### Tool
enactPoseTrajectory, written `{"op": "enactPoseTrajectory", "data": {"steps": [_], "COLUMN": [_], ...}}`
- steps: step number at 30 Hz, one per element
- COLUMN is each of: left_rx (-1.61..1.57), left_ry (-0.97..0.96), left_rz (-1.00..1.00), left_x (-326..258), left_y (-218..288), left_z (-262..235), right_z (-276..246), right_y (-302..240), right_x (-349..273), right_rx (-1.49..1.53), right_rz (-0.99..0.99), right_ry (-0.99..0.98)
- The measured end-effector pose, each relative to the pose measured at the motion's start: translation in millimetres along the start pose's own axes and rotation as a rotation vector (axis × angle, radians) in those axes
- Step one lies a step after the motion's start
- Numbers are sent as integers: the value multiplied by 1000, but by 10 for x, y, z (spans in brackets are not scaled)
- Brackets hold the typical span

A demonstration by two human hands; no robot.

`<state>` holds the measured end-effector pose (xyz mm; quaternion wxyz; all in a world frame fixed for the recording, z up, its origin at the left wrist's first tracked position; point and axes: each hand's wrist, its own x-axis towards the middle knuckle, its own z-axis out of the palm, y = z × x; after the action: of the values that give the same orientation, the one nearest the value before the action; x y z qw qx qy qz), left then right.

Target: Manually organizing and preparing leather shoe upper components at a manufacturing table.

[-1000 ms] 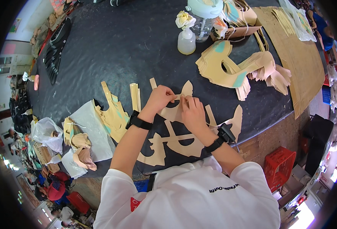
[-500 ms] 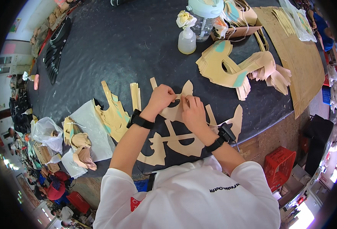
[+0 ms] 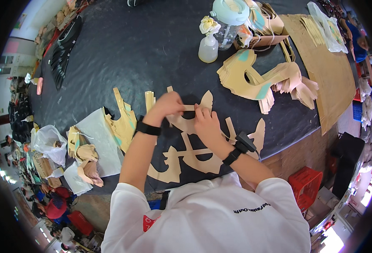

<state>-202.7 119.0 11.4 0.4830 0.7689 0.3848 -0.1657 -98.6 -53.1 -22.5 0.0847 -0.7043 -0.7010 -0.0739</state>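
A thin tan cut-out piece [image 3: 186, 124] with a curved opening and a pointed tab [image 3: 206, 100] lies in front of me, partly under both hands. My left hand [image 3: 170, 104], slightly blurred, is closed at the left end of the narrow strip [image 3: 189, 108] across the opening; its fingertips are partly hidden. At the strip's right end, beside the tab, the fingers of my right hand [image 3: 208, 125] pinch the piece. Closer to my body lie more flat tan cut-outs: one with a crossbar [image 3: 203, 164], a curved one at left [image 3: 169, 168] and a pointed one at right [image 3: 258, 137].
A layered tan stack [image 3: 236, 76] with green patches lies to the right, near cardboard [image 3: 329, 80]. Behind stand a squeeze bottle [image 3: 208, 49], a clear jug [image 3: 227, 36] and a filled box [image 3: 270, 40]. More tan stacks [image 3: 125, 122] and white sheeting [image 3: 104, 156] are at left.
My left hand has moved left along the strip, away from my right hand. The right hand has shifted slightly left and stays at the piece.
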Motion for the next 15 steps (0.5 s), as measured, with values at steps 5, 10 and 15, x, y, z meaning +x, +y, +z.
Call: {"op": "enactPoseTrajectory", "data": {"steps": [5, 10, 15], "left_rx": [-47, -138, -261], "left_ry": [569, 1062, 854], "left_rz": [-86, -162, -62], "left_x": [-464, -850, -846], "left_y": [-604, -1075, -962], "left_z": [-429, -386, 127], "right_z": [-24, -79, 1], "right_y": [-44, -81, -108], "right_x": [-5, -37, -55], "right_rx": [-97, -176, -244], "right_rz": [-44, -63, -43], "right_ry": [-13, -137, -197]}}
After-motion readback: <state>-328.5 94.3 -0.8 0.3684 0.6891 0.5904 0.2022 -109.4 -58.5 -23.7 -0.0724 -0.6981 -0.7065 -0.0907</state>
